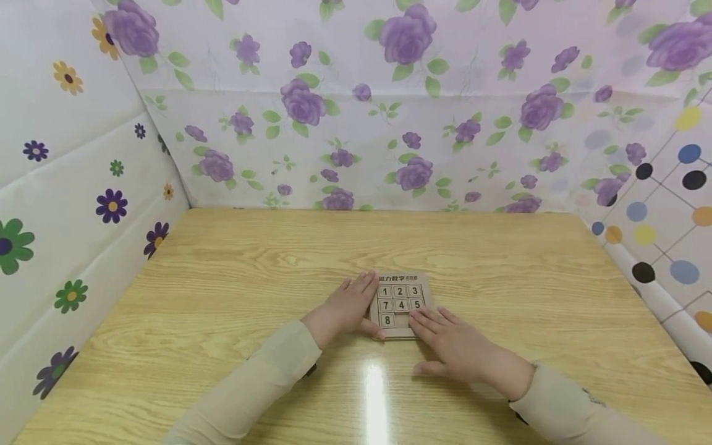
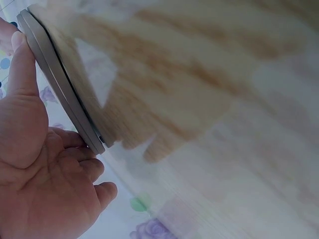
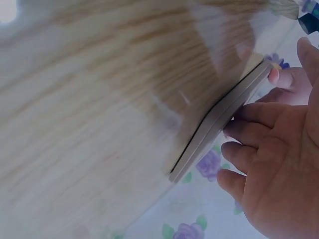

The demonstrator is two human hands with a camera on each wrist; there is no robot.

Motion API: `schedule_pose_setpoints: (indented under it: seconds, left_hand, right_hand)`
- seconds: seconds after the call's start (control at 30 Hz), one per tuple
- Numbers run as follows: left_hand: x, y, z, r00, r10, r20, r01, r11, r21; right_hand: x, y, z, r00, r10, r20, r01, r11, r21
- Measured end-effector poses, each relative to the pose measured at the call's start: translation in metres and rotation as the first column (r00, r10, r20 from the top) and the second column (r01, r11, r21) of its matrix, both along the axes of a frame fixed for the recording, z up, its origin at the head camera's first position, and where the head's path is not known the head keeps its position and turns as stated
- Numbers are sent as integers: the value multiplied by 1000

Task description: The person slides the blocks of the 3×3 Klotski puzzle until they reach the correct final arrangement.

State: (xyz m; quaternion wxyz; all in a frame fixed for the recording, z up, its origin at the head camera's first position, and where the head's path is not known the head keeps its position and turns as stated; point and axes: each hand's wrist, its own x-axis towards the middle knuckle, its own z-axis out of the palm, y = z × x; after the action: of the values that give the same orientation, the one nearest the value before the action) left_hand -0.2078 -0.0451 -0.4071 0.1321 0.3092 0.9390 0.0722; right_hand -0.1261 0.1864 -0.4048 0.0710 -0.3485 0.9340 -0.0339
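A sliding number puzzle, a flat square board with printed characters along its far edge, lies on the wooden table. Its numbered tiles read 1, 2, 3, then 7, 4, 5, and below them an 8 tile with a bare slot to its right. My left hand holds the board's left side, thumb at the near edge and fingers at the far left corner. Over the lower right part lie the extended fingers of my right hand, touching the tile area and hiding that corner. Its thumb is held apart, off the board.
The wooden table stretches around the board on all sides. Behind it hangs a cloth with purple flowers. Cloth with colourful flowers covers the left side, and a dotted cloth the right.
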Motion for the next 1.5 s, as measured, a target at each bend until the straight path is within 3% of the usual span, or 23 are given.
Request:
schedule_pose_setpoints:
  seconds: [0.37,0.6,0.87,1.5]
  left_hand:
    - [-1,0,-1,1000,8,9,-8,1000,-3]
    - [1,0,-3,1000,11,12,-11,1000,-4]
    - [1,1,-5,1000,2,8,-2,1000,-1]
    - [1,0,1,1000,14,20,-14,1000,8]
  right_hand:
    - [2,-2,5,1000,0,-8,0,1000,-1]
    - [-1,-22,8,996,69,-50,-68,997,21]
    - [-6,-35,3,998,67,2,-67,996,60]
    - [-7,-8,0,999,54,-6,-54,999,-4]
